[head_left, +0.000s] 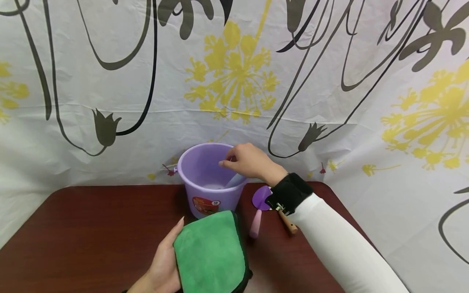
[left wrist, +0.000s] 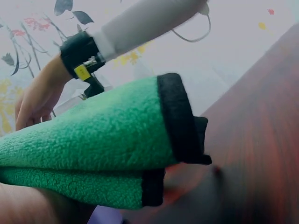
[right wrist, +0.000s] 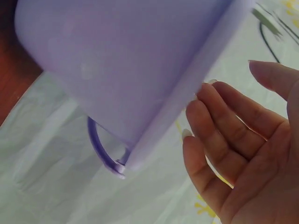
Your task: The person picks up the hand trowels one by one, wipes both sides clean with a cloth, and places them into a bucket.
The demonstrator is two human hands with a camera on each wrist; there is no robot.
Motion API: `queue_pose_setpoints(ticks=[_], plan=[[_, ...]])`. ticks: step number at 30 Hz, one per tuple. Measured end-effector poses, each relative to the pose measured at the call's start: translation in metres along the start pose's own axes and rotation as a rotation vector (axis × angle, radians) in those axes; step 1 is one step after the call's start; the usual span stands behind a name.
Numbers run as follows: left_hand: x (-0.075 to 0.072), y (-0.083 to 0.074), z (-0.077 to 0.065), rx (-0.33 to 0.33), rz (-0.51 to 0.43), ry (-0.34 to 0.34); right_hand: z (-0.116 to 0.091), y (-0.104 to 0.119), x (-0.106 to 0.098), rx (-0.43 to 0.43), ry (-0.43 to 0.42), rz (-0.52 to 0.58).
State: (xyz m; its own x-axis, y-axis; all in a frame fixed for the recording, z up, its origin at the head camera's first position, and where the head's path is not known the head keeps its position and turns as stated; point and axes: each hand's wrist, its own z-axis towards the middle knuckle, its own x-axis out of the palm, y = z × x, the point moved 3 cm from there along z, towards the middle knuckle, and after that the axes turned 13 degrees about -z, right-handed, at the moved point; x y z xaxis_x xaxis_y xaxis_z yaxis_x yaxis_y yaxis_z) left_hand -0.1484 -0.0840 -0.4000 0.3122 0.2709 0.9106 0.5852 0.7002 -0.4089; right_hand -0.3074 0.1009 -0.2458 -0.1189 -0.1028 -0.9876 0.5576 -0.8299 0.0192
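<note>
A folded green towel [head_left: 210, 252] with dark edging rests in my left hand [head_left: 165, 260], which grips its left side with the thumb along the edge. In the left wrist view the towel [left wrist: 112, 126] hides most of that hand. My right hand [head_left: 253, 162] hovers over the right rim of a lilac bucket [head_left: 194, 185]. The right wrist view shows the right hand [right wrist: 252, 144] with loosely bent fingers and nothing between them, close to the bucket's rim [right wrist: 187, 93]. Inside the bucket leans a pale bluish object [head_left: 235, 180], its kind unclear.
Right of the bucket lie a purple round-bladed tool with a pink handle [head_left: 255, 224] and a wooden handle [head_left: 287, 222] partly hidden by my right wrist. They lie on a dark red-brown table [head_left: 110, 236]. A white patterned cloth [head_left: 165, 89] hangs behind it.
</note>
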Motion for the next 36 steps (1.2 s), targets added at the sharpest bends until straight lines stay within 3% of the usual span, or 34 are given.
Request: queue_pose_setpoints(ticks=[4, 8, 14, 18, 23, 31, 36], plan=[[0.003, 0.002, 0.000, -0.013, -0.029, 0.072, -0.016, -0.003, -0.007, 0.008, -0.109, 0.100], [0.003, 0.005, 0.000, -0.021, -0.027, 0.085, -0.034, -0.004, -0.009, 0.051, -0.236, 0.196], [-0.004, 0.006, -0.002, 0.002, 0.041, -0.045, -0.064, 0.000, -0.009, 0.114, -0.319, 0.279], [-0.008, 0.004, -0.003, -0.001, 0.072, -0.091, -0.083, -0.001, -0.001, 0.184, -0.309, 0.343], [-0.008, 0.000, -0.004, 0.016, 0.084, -0.066, -0.097, -0.008, 0.022, 0.263, -0.266, 0.390], [-0.006, -0.004, -0.005, 0.033, 0.080, -0.031, -0.110, -0.017, 0.066, 0.361, -0.094, 0.506], [-0.007, -0.005, -0.006, 0.047, 0.083, -0.054, -0.116, -0.018, 0.087, 0.373, -0.053, 0.477]])
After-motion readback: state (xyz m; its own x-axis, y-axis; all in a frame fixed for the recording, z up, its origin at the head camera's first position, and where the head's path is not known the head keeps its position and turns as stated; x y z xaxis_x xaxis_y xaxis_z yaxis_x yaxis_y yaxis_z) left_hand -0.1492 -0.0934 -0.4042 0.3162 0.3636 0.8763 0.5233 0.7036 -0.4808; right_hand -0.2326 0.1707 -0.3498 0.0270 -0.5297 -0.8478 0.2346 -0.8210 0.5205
